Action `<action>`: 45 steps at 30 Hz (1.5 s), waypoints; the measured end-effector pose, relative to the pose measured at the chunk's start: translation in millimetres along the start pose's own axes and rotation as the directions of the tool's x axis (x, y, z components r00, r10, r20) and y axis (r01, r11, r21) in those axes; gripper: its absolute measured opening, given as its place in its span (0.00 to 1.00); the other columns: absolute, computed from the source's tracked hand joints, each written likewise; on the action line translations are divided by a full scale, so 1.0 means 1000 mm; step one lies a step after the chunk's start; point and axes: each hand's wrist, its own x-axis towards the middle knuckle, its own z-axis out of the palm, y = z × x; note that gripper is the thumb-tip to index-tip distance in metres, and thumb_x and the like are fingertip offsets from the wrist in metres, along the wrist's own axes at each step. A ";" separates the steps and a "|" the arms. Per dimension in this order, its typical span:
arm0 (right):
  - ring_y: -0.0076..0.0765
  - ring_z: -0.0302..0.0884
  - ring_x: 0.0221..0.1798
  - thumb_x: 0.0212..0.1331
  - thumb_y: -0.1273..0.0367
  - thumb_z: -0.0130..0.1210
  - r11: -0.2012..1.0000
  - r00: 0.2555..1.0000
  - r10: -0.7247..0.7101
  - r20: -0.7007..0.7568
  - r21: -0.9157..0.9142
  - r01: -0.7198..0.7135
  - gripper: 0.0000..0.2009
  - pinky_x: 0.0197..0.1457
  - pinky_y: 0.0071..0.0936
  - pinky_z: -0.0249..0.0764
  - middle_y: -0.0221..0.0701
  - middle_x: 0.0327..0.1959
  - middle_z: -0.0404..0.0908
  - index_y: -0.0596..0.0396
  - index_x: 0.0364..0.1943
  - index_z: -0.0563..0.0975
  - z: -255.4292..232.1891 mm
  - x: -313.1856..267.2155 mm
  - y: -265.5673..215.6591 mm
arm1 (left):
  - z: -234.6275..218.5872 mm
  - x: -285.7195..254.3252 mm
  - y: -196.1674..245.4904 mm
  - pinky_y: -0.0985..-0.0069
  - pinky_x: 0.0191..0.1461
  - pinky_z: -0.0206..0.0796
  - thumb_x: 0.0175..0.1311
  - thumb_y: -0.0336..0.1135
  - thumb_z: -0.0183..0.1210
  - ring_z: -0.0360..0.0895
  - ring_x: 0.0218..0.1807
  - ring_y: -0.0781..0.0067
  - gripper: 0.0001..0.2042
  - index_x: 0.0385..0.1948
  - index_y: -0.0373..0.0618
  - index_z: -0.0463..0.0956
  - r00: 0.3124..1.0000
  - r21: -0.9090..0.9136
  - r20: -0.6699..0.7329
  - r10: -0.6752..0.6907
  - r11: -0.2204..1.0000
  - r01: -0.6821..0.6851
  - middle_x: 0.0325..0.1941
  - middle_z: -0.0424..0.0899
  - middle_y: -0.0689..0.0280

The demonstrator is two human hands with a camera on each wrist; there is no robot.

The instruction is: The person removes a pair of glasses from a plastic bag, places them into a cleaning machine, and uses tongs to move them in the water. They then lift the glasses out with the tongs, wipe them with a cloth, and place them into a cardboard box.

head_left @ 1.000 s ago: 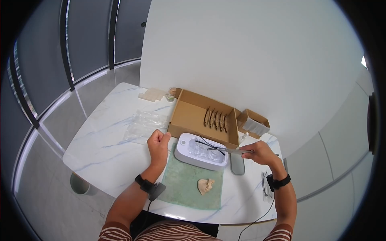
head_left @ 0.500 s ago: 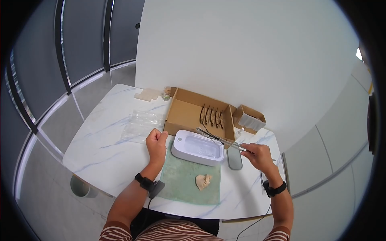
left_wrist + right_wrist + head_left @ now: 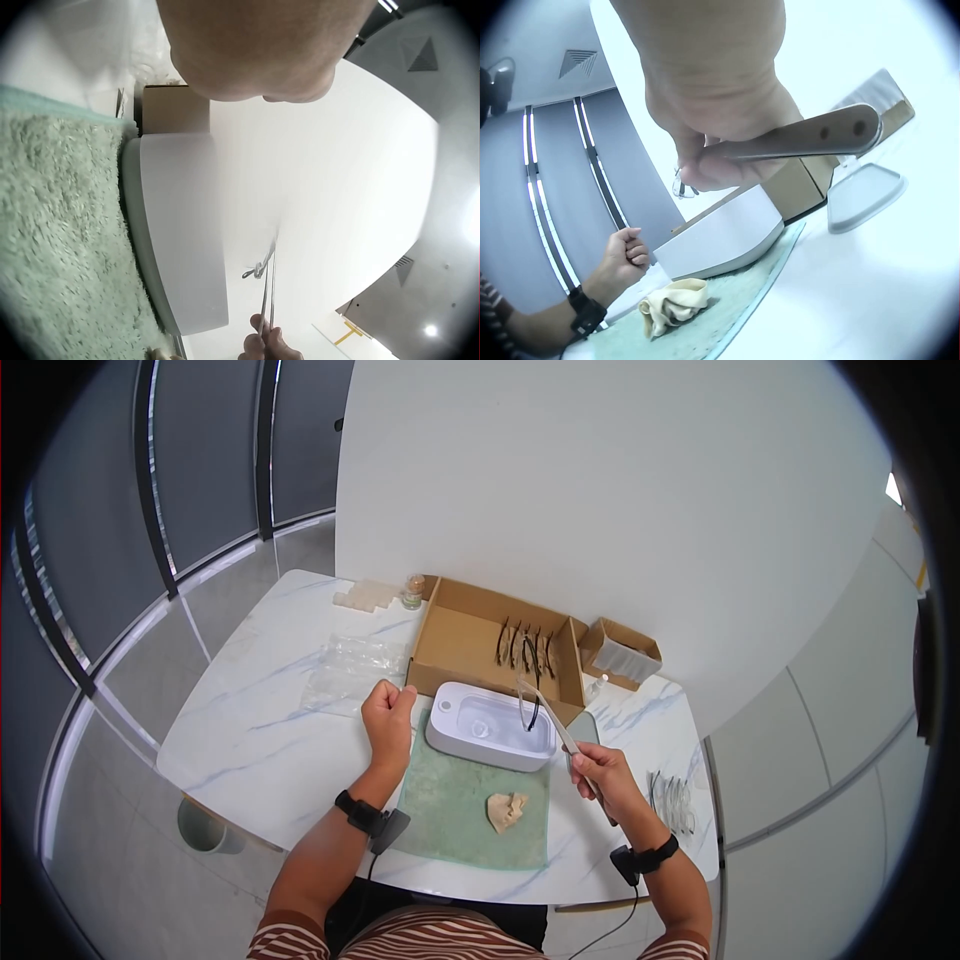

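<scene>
My right hand point(image 3: 605, 775) grips long metal tongs point(image 3: 556, 726), which slant up toward the cardboard box. From their tips hangs a pair of eyeglasses point(image 3: 534, 712) with dark temples, over the right end of a white cleaning tub point(image 3: 470, 748) of clear liquid. In the left wrist view, the tongs' two prongs point(image 3: 268, 292) come close together near the glasses point(image 3: 257, 270). To the left of the tub my left hand point(image 3: 388, 712) is held up in a fist, with nothing in it. The right wrist view shows the tongs' rounded end point(image 3: 855, 127) sticking out behind the right hand.
Under the tub lies a green towel point(image 3: 450, 815) with a crumpled beige cloth point(image 3: 506, 812). Behind stands an open cardboard box point(image 3: 460, 645) holding several dark-armed glasses point(image 3: 524, 648). A smaller box point(image 3: 640, 678), a little bottle point(image 3: 597, 688), more glasses point(image 3: 672, 800) and plastic bags point(image 3: 360, 670) surround it.
The glasses rose from the tub toward the box, then swung to hang above the tub's right end. My right hand came nearer the body, steepening the tongs. The left fist stayed in place.
</scene>
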 end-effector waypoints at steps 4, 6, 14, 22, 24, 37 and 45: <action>0.18 0.67 0.18 0.73 0.64 0.56 0.983 0.992 0.083 0.096 0.154 -0.098 0.14 0.20 0.18 0.60 0.24 0.24 0.77 0.58 0.54 0.81 -0.008 0.006 0.007 | 0.000 0.000 0.002 0.77 0.27 0.45 0.64 0.25 0.61 0.50 0.25 0.86 0.20 0.18 0.47 0.55 1.000 0.006 0.011 -0.017 1.000 0.017 0.20 0.55 0.78; 0.18 0.67 0.18 0.73 0.64 0.56 0.980 0.988 0.099 0.118 0.162 -0.118 0.15 0.20 0.18 0.59 0.25 0.24 0.77 0.58 0.54 0.81 -0.012 0.008 0.003 | -0.001 0.000 0.002 0.77 0.27 0.45 0.64 0.26 0.61 0.50 0.25 0.86 0.20 0.18 0.47 0.55 1.000 0.008 0.012 -0.021 1.000 0.021 0.20 0.55 0.78; 0.19 0.67 0.18 0.72 0.62 0.56 0.962 0.960 0.185 0.210 0.162 -0.221 0.15 0.20 0.18 0.59 0.25 0.23 0.77 0.58 0.53 0.81 -0.021 0.015 -0.002 | -0.004 0.004 -0.008 0.81 0.19 0.44 0.68 0.28 0.60 0.52 0.16 0.87 0.19 0.19 0.52 0.58 0.999 0.021 0.035 0.040 0.999 -0.041 0.16 0.59 0.77; 0.18 0.65 0.17 0.73 0.64 0.55 0.977 0.975 0.161 0.154 0.115 -0.179 0.14 0.20 0.17 0.59 0.24 0.22 0.76 0.58 0.51 0.82 -0.014 0.013 -0.018 | -0.005 0.004 -0.009 0.80 0.19 0.46 0.67 0.28 0.61 0.53 0.17 0.87 0.19 0.19 0.51 0.58 0.999 0.014 0.040 0.031 0.999 -0.031 0.16 0.59 0.77; 0.18 0.65 0.17 0.72 0.63 0.56 0.983 0.977 0.136 0.163 0.099 -0.153 0.14 0.20 0.17 0.59 0.24 0.22 0.76 0.57 0.51 0.82 -0.016 0.015 -0.020 | -0.005 0.004 -0.009 0.80 0.19 0.46 0.67 0.28 0.61 0.53 0.17 0.87 0.19 0.19 0.51 0.58 0.999 0.011 0.038 0.034 0.999 -0.035 0.17 0.60 0.77; 0.16 0.65 0.18 0.72 0.65 0.56 0.984 0.979 0.180 0.095 -0.022 -0.179 0.12 0.21 0.17 0.59 0.23 0.21 0.76 0.59 0.50 0.83 -0.015 0.006 -0.027 | 0.002 -0.002 0.005 0.77 0.25 0.45 0.64 0.26 0.61 0.50 0.24 0.87 0.21 0.18 0.48 0.55 1.000 -0.003 0.027 -0.008 1.000 0.008 0.19 0.56 0.78; 0.20 0.73 0.23 0.66 0.63 0.64 0.950 0.996 0.028 0.090 -0.312 0.001 0.13 0.26 0.19 0.69 0.28 0.23 0.81 0.57 0.47 0.86 -0.004 -0.028 -0.061 | -0.001 0.008 0.033 0.79 0.22 0.45 0.65 0.26 0.61 0.51 0.19 0.87 0.19 0.19 0.49 0.57 0.999 -0.093 -0.017 -0.038 0.995 0.036 0.17 0.58 0.77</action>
